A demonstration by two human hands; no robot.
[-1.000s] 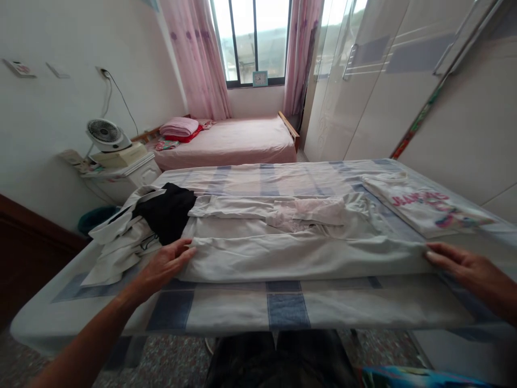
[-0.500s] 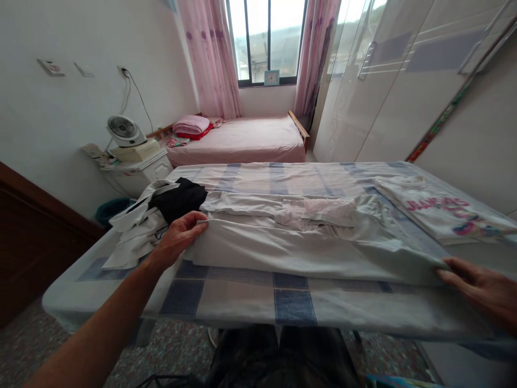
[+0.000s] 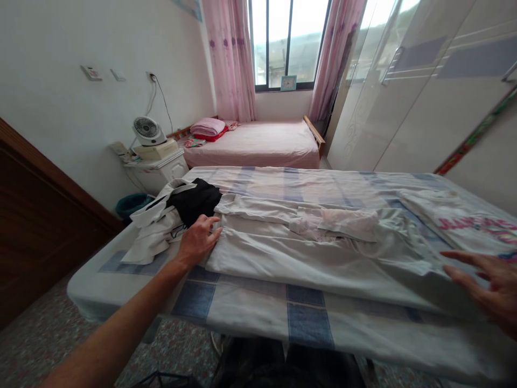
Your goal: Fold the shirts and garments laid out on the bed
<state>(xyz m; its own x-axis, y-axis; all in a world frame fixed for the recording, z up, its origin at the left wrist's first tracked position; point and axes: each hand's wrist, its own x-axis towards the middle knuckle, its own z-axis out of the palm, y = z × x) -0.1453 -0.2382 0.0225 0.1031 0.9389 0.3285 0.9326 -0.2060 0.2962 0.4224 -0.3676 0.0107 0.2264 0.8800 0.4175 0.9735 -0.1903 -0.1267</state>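
Observation:
A long white garment (image 3: 278, 256) lies folded lengthwise across the table, its near part turned over toward the middle. A pale pink lace piece (image 3: 343, 222) shows on top of it. My left hand (image 3: 200, 240) rests at the garment's left end, thumb and forefinger apart and touching or just over the cloth. Beyond the right end, my right hand (image 3: 480, 277) hovers with its fingers spread, holding nothing. Close to my left hand sit a black cloth (image 3: 197, 202) and a crumpled white collared garment (image 3: 151, 231).
A white T-shirt (image 3: 464, 221) with pink lettering lies at the table's right. The table (image 3: 307, 323) has a blue-and-white checked cloth. Behind it stand a pink bed (image 3: 262, 143), a cabinet (image 3: 161, 171) with a fan (image 3: 148, 131), and a wardrobe (image 3: 407, 108).
Both hands have let go of the garment's near edge, which now lies folded over. My right hand's fingers have opened. The view has turned slightly left.

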